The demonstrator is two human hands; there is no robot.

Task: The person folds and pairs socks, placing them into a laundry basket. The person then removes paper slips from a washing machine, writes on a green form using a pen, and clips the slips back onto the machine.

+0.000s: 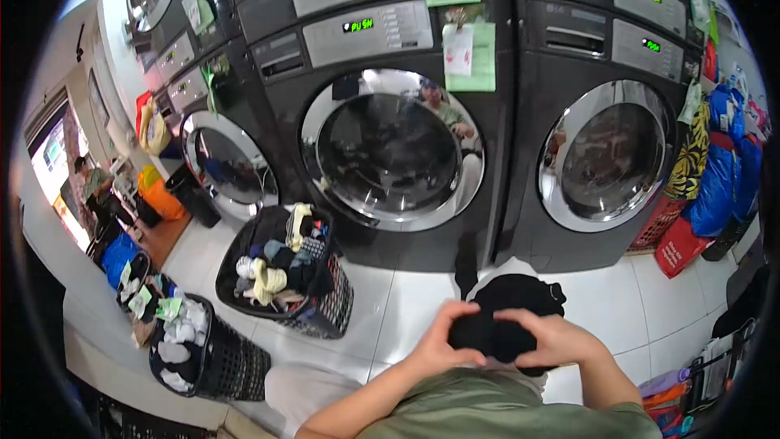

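My left hand [445, 341] and my right hand [554, 340] face each other above my lap, with fingers and thumbs curved around a small black cloth [481, 335]. It looks bunched or folded, and its exact kind is not clear. Just beyond my hands, more black clothing [524, 294] lies on my knee, partly covered by my fingers. To the left on the floor stands a black laundry basket [331, 301] heaped with socks [272, 276] in white, yellow, grey and dark colours.
Front-loading washing machines [398, 154] line the far side, doors shut. A second black basket [236, 366] with white items stands at lower left. Blue bags [715, 187] and a red bag [684, 242] sit at right. Another person [93, 187] is far left.
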